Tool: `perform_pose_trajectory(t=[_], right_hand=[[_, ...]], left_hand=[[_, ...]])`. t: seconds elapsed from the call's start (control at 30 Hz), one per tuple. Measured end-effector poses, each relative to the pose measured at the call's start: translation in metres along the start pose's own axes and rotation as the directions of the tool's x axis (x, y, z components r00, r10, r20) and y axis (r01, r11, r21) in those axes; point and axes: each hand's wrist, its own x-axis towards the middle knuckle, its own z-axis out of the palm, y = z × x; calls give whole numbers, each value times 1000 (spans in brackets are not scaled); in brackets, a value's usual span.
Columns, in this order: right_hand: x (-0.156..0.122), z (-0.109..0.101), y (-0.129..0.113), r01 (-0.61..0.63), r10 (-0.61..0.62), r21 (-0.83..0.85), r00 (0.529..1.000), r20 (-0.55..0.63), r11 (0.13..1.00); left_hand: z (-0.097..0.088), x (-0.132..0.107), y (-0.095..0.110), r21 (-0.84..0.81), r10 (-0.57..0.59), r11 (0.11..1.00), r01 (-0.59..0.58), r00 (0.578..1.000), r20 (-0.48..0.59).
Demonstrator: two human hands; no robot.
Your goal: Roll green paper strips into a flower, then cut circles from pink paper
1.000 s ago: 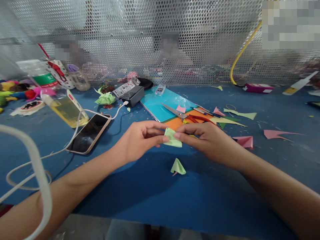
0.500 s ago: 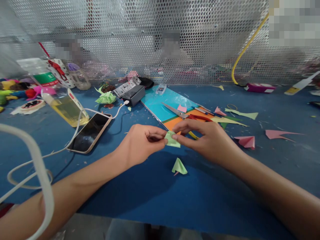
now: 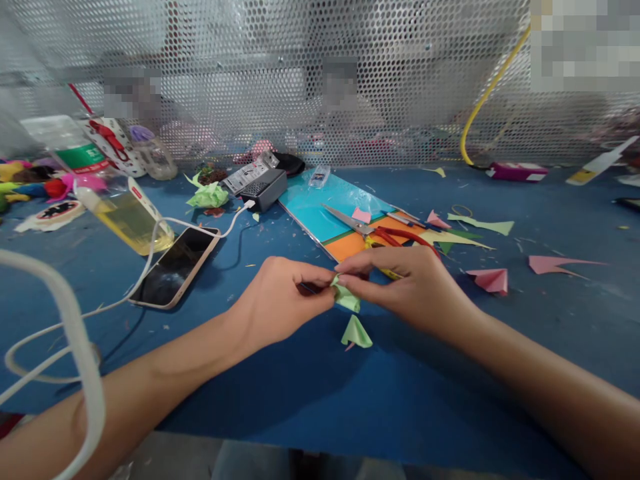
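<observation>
Green paper (image 3: 349, 300), gripped by fingers of the left hand (image 3: 280, 297) and right hand (image 3: 405, 283), dips lower than before; blue tabletop (image 3: 280, 393) below, perforated metal screen (image 3: 400, 53) behind.

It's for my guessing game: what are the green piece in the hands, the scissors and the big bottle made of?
Green piece: probably matte paper; it looks thin and creased.
Scissors: shiny grey blades, likely metal; the smooth red handles seem plastic.
Big bottle: clear and glossy; yellow liquid shows through. Likely plastic, possibly glass.
</observation>
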Motion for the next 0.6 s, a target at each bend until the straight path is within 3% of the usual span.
perform_pose_trajectory(t=[0.23,0.43,0.6], right_hand=[[0,2,-4,-25,23,54,999,22,998],[-2,3,-3,27,-24,-86,999,31,996],[-2,-6,-4,-27,28,-196,1000,0,980]], left_hand=[[3,-2,6,143,91,986,-82,994,-52],[3,1,4,280,141,951,-131,990,-13],[-4,7,-3,290,153,949,-122,984,-86]])
